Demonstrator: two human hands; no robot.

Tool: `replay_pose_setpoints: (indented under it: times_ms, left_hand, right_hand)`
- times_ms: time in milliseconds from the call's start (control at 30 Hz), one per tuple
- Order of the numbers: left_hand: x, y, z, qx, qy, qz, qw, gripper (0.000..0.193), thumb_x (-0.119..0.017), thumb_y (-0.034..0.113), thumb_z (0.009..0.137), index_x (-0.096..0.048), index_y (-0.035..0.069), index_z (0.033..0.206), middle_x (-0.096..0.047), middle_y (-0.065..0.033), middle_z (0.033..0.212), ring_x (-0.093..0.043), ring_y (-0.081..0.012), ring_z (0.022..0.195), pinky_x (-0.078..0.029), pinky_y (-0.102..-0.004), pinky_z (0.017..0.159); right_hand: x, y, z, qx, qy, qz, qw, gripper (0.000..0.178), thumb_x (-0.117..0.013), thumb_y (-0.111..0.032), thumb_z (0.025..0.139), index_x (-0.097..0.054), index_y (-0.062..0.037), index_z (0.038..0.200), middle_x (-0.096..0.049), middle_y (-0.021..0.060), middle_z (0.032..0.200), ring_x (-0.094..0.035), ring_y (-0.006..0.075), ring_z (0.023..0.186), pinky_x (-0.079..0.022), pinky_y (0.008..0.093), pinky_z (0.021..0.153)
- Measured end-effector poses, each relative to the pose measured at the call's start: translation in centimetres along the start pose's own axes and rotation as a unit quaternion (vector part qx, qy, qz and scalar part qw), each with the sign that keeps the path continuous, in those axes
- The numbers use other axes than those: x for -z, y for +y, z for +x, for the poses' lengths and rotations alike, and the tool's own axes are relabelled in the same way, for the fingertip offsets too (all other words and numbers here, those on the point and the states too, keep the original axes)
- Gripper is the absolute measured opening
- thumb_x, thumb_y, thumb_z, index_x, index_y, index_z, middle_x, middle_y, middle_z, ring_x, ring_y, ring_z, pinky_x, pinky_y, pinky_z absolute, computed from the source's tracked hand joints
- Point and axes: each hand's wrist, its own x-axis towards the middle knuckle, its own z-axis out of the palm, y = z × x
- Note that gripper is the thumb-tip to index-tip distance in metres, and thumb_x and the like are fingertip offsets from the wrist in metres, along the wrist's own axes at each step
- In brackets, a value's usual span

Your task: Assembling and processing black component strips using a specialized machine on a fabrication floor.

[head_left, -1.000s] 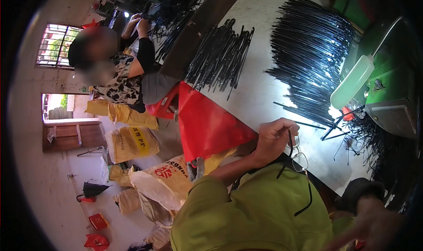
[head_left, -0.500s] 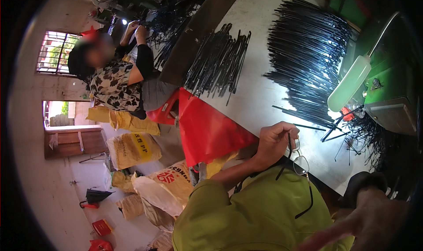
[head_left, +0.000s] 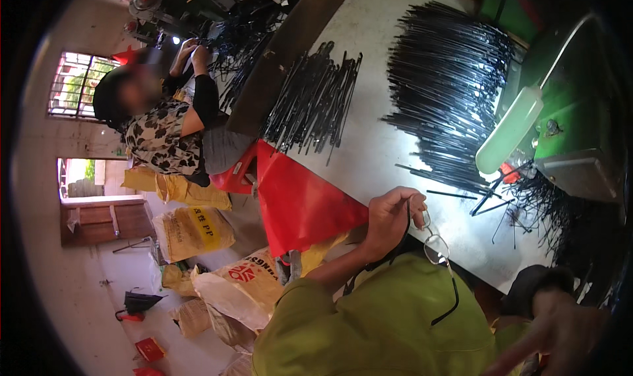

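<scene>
My left hand (head_left: pixel 390 223) is closed on a pair of eyeglasses (head_left: pixel 436 249) beside the table's near edge. Thumb and fingers pinch one end of the thin-rimmed frame; one dark temple hangs down in front of my yellow-green shirt (head_left: pixel 369 316). At the lower right, close to the camera, is my right hand (head_left: pixel 564 330), dim and blurred. Its fingers look stretched out toward the lower left, and I see nothing held in them. A black cuff (head_left: pixel 537 287) shows next to it.
Thin black rods lie on the pale table (head_left: pixel 372 26) in a large pile (head_left: pixel 448 79) and a smaller pile (head_left: pixel 313 99). A lamp (head_left: pixel 511 132) hangs beside a green machine (head_left: pixel 573 112). Red sheeting (head_left: pixel 303 198) drapes nearby. At left, another person (head_left: pixel 168 132) works; sacks (head_left: pixel 241 283) stand behind.
The whole view has shifted slightly, so the table and lamp appear farther left and lower. My left hand keeps its grip on the eyeglasses. My right hand sits a little lower in view.
</scene>
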Motion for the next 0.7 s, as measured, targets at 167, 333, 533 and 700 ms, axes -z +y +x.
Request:
replay_pose_setpoints:
  times_ms: [167, 333, 533, 700]
  left_hand:
    - [-0.4, 0.7, 0.1, 0.016, -0.021, -0.002, 1.000, 0.018, -0.050, 0.012, 0.097, -0.056, -0.005, 0.096, -0.062, -0.0124, 0.082, -0.062, -0.0151, 0.066, -0.051, -0.0265, 0.061]
    - [-0.2, 0.8, 0.0, 0.020, -0.005, -0.007, 1.000, 0.017, -0.050, 0.011, 0.097, -0.057, -0.005, 0.096, -0.062, -0.0119, 0.083, -0.062, -0.0149, 0.065, -0.051, -0.0264, 0.061]
    - [0.1, 0.3, -0.3, 0.012, -0.007, -0.027, 1.000, 0.016, -0.052, 0.010, 0.096, -0.057, -0.005, 0.094, -0.061, -0.0114, 0.082, -0.061, -0.0143, 0.062, -0.051, -0.0260, 0.059]
    - [0.3, 0.0, -0.7, 0.003, -0.001, -0.049, 0.999, 0.014, -0.052, 0.008, 0.095, -0.058, -0.005, 0.094, -0.061, -0.0116, 0.082, -0.061, -0.0140, 0.062, -0.050, -0.0256, 0.057]
  right_hand:
    - [2.6, -2.6, -5.1, 0.003, 0.025, -0.017, 1.000, 0.060, -0.070, -0.035, 0.078, -0.050, -0.0072, 0.127, -0.064, 0.0142, 0.111, -0.052, 0.0308, 0.115, -0.033, 0.0583, 0.095]
    - [0.4, 0.1, -0.7, -0.003, 0.016, -0.015, 1.000, 0.059, -0.070, -0.034, 0.078, -0.051, -0.0066, 0.127, -0.064, 0.0147, 0.111, -0.052, 0.0311, 0.114, -0.034, 0.0576, 0.095]
    - [-1.2, 2.8, 3.5, -0.018, -0.002, -0.014, 1.000, 0.059, -0.070, -0.032, 0.077, -0.051, -0.0058, 0.126, -0.064, 0.0153, 0.111, -0.053, 0.0314, 0.113, -0.035, 0.0569, 0.094]
    - [-1.3, 3.5, 3.7, -0.028, -0.012, -0.022, 0.999, 0.058, -0.071, -0.031, 0.077, -0.052, -0.0052, 0.125, -0.064, 0.0158, 0.111, -0.053, 0.0317, 0.112, -0.035, 0.0563, 0.094]
